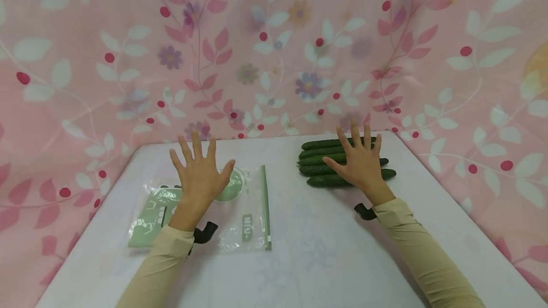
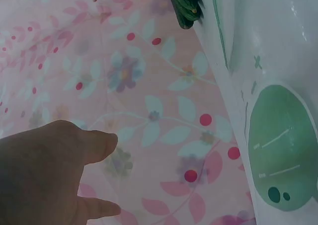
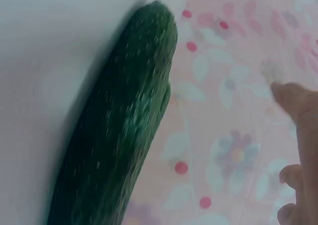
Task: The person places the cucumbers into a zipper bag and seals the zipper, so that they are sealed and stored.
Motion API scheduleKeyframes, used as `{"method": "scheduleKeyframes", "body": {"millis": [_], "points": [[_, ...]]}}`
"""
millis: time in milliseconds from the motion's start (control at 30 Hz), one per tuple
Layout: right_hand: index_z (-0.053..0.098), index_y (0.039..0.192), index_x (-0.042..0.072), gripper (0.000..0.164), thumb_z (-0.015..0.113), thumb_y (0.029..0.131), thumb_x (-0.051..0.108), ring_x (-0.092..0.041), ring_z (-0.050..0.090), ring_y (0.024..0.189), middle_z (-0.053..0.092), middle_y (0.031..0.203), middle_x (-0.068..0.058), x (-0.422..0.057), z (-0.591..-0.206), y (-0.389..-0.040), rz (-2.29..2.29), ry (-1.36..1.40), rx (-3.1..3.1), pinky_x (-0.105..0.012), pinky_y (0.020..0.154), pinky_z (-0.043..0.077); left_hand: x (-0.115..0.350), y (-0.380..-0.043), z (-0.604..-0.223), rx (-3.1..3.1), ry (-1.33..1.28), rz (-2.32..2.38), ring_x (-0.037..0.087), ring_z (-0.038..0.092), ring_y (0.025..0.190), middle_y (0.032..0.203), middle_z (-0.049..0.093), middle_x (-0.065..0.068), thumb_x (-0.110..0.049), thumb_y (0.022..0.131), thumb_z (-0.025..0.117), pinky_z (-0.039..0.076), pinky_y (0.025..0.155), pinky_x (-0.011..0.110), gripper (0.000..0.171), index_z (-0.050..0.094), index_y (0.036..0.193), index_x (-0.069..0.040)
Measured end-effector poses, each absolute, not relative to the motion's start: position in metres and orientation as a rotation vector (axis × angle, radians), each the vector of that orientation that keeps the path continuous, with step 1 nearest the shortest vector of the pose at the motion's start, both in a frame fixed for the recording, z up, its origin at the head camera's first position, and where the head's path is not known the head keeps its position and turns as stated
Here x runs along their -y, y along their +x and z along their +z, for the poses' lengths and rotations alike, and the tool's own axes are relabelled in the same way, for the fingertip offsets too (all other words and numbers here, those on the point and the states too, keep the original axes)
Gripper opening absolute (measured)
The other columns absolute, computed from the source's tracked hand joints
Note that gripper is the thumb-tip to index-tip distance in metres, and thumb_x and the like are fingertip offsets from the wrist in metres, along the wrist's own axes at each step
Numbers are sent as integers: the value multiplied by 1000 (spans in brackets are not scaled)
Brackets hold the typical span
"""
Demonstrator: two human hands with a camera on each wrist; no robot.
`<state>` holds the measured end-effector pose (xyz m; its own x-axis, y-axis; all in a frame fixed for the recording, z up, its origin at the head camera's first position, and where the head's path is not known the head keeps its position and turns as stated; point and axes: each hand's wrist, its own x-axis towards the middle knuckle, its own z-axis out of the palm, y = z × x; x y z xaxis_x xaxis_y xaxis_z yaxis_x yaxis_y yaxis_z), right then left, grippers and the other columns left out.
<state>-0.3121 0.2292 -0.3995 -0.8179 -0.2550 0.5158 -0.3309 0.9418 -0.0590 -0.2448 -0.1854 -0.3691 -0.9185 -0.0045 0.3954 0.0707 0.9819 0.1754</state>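
Observation:
My left hand (image 1: 199,177), fingers spread and straight, hovers over a clear plastic zip bag (image 1: 244,220) with green printing and a green slider strip along its right edge. Nothing is in that hand. The bag's round green print (image 2: 283,145) shows in the left wrist view. My right hand (image 1: 361,163), also spread and holding nothing, is above several dark green cucumbers (image 1: 329,182) lying side by side at the back right of the table. It hides part of them in the head view. One cucumber (image 3: 114,120) fills much of the right wrist view.
The table (image 1: 308,260) has a white cover. A pink floral cloth (image 1: 274,61) hangs behind it and along both sides. Black straps or mounts (image 1: 205,233) sit at both wrists, below tan sleeves (image 1: 158,265).

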Motion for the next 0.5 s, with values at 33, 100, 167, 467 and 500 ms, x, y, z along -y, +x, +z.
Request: {"method": "scheduleKeyframes", "body": {"millis": [33, 100, 167, 467, 500], "points": [[17, 169, 25, 97, 62, 94, 68, -45, -11, 154, 0, 173, -16, -228, -400, -311, 230, 448, 2564, -74, 114, -5, 184, -245, -369, 2752, -57, -299, 53, -12, 151, 169, 1, 28, -58, 101, 53, -6, 114, 73, 84, 33, 162, -5], [23, 168, 21, 92, 67, 96, 58, -46, -4, 154, 7, 172, -19, -224, -401, -310, 303, 511, 2541, -75, 114, 0, 180, -243, -370, 2824, -91, -377, 55, 11, 150, 165, 19, 32, -54, 101, 56, 13, 115, 73, 79, 40, 157, 0], [28, 166, 17, 87, 70, 97, 48, -46, 0, 155, 12, 171, -20, -217, -401, -309, 398, 580, 2528, -75, 114, 5, 175, -240, -372, 2912, -144, -467, 53, 33, 143, 156, 37, 32, -50, 102, 57, 31, 109, 70, 74, 46, 152, 3], [32, 163, 3, 80, 74, 99, 26, -44, 22, 151, 22, 168, -20, -175, -409, -291, 844, 884, 2580, -70, 111, 28, 144, -224, -388, 3076, -343, -637, 40, 61, 122, 129, 66, 23, -43, 100, 65, 49, 98, 57, 62, 63, 136, 7], [33, 162, 2, 78, 74, 99, 25, -44, 25, 150, 25, 167, -20, -170, -411, -288, 879, 914, 2597, -68, 112, 30, 141, -223, -391, 3078, -334, -608, 41, 61, 120, 128, 66, 24, -44, 99, 66, 51, 96, 57, 61, 64, 133, 7]]}}
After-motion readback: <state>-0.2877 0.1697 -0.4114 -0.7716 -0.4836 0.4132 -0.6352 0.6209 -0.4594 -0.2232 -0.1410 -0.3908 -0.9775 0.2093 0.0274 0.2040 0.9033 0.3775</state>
